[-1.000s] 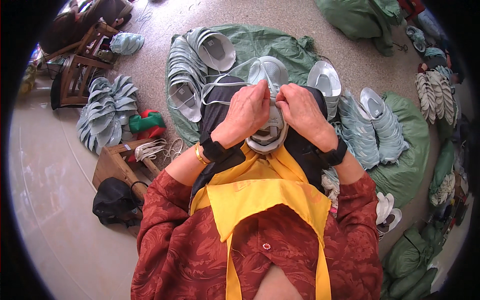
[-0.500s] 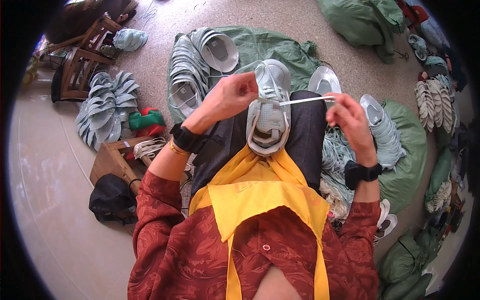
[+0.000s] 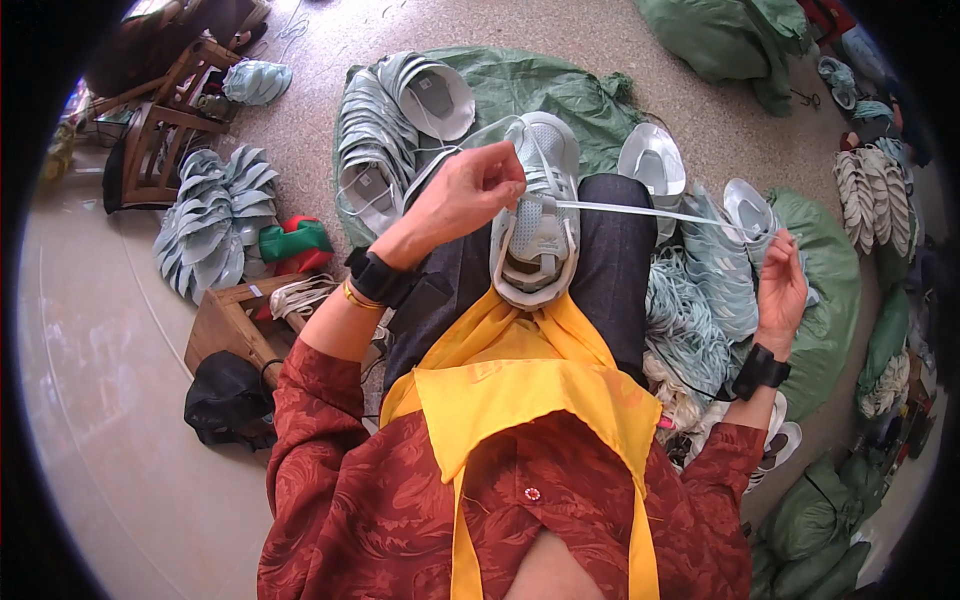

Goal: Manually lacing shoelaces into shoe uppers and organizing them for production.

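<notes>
Shoe (image 3: 537, 238): between the thighs (image 3: 618, 285), toe away, likely for steadiness.
Left hand (image 3: 472, 190): fingers curled beside it; cannot tell what's pinched.
Right hand (image 3: 782, 275): fingers pinching lace (image 3: 660, 211) out sideways, seemingly for tension.
Green sack (image 3: 515, 75): nested shoes (image 3: 378, 130), perhaps saving room.

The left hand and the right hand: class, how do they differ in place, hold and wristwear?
The left hand is by the shoe; the right hand is well away from it, rightward. The right hand pinches a white lace; whether the left hand's grip holds one is unclear. A yellow bracelet shows below the left hand, none below the right hand. Both wear black wristbands.
</notes>
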A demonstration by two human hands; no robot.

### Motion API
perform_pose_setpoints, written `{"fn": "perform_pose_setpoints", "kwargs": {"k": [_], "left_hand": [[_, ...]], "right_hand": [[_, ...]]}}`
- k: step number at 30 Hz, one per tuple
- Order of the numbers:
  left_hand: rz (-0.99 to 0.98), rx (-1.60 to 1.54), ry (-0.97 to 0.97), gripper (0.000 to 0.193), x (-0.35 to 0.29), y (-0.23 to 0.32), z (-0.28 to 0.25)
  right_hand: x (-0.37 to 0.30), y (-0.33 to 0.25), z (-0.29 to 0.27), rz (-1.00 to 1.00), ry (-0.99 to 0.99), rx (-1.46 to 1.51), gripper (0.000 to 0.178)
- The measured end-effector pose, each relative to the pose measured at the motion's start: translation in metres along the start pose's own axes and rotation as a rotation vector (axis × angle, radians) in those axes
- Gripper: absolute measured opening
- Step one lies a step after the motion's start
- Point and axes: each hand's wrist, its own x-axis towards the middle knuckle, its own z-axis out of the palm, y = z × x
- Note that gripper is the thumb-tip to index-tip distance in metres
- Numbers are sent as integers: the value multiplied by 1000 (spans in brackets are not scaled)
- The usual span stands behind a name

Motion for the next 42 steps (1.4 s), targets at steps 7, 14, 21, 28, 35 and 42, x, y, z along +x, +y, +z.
{"fn": "perform_pose_setpoints", "kwargs": {"k": [7, 14, 21, 28, 35, 42], "left_hand": [[184, 254, 157, 9, 6, 6, 23], [337, 481, 119, 27, 30, 4, 20], [550, 730, 76, 21, 39, -4, 15], [319, 1023, 31, 18, 4, 21, 18], [398, 637, 197, 19, -8, 18, 19], [254, 122, -33, 11, -19, 34, 14]], "right_hand": [[-32, -72, -87, -84, 97, -208, 17], [-33, -22, -100, -38, 378, -845, 19], [-10, 54, -57, 11, 159, -1402, 20], [0, 128, 35, 128, -144, -1366, 16], [15, 194, 92, 217, -412, -1247, 21], [30, 227, 115, 374, -592, -1183, 26]]}}
